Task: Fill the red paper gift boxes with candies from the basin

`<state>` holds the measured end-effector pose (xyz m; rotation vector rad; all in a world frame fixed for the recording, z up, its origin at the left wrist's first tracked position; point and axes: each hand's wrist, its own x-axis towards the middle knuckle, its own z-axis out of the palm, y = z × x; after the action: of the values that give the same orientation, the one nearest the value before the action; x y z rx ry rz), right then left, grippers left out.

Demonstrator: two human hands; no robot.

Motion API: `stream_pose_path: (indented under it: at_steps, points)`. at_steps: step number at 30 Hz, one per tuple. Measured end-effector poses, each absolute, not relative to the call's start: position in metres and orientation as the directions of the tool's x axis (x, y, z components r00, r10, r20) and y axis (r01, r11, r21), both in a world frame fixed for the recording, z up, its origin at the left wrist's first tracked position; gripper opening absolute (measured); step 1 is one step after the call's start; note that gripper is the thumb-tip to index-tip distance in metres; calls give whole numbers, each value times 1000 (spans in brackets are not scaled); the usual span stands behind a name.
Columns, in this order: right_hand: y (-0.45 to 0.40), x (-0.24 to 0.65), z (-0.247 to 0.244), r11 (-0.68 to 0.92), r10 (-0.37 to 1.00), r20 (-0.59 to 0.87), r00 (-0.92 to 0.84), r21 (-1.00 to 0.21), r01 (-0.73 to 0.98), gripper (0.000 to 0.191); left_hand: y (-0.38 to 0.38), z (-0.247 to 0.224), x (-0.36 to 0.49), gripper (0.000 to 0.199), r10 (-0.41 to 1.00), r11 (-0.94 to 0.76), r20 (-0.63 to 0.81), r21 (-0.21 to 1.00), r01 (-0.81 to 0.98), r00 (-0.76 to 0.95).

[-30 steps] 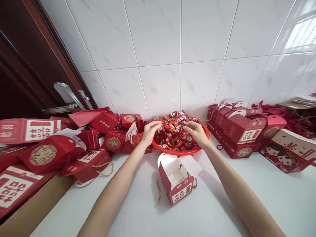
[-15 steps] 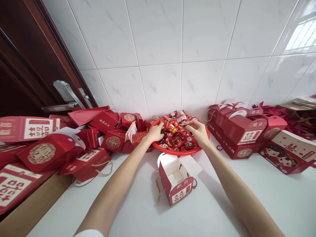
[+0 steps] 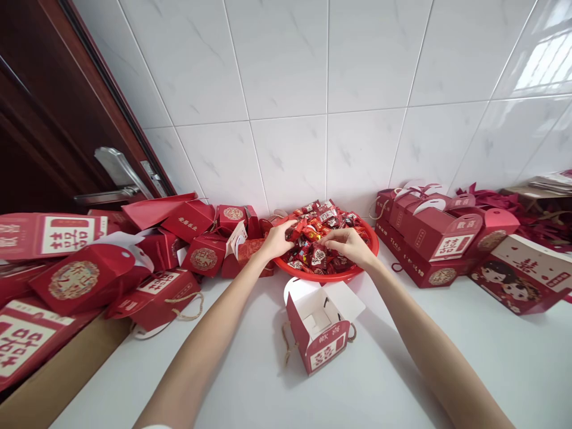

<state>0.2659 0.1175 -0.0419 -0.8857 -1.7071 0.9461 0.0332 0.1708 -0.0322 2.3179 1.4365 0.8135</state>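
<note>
A shallow red basin (image 3: 322, 276) heaped with wrapped candies (image 3: 318, 257) sits against the tiled wall. Over its left side, my left hand (image 3: 277, 239) has its fingers closed around a red-wrapped candy (image 3: 295, 230). From the right, my right hand (image 3: 351, 245) reaches into the heap, thumb and forefinger pinched on a candy whose wrapper is mostly lost among the others. Just in front of the basin stands a red gift box (image 3: 318, 342), its lid flaps spread, bare white inside, with a twine handle hanging on either side.
Red gift boxes (image 3: 205, 259) lie piled on the left, some over a brown cardboard carton (image 3: 67, 369). More boxes (image 3: 424, 238) are stacked on the right, beside one with a cartoon couple (image 3: 513, 283). A dark wooden door (image 3: 40, 107) with a metal handle (image 3: 120, 176) stands at the left.
My left hand has shifted slightly and now shows a red candy at its fingers. My right hand has moved left and down into the candies. The gift box stays put.
</note>
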Motion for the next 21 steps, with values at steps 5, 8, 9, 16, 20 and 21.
stream_pose_path:
  at_steps: [5,8,9,16,20,21]
  points:
    - [119,266,-41,451,886,400,-234,-862,232,20,177,-36,23,76,871,-468,288,732,495,397]
    - [119,266,-41,466,882,426,-202,-852,238,20,173,-31,20,75,870,-460,241,713,529,431]
    - [119,266,-41,469,881,431,-194,-851,235,20,170,-28,19,73,872,-467,235,664,584,430]
    - [120,267,-42,476,879,444,-174,-840,261,19,153,-14,30,79,902,-425,8,185,886,432]
    - [120,267,-43,486,874,454,-176,-833,264,18,154,-6,33,93,887,-432,-87,186,882,453]
    - [120,267,-43,487,873,456,-175,-832,265,18,155,-4,32,95,882,-436,-94,208,875,462]
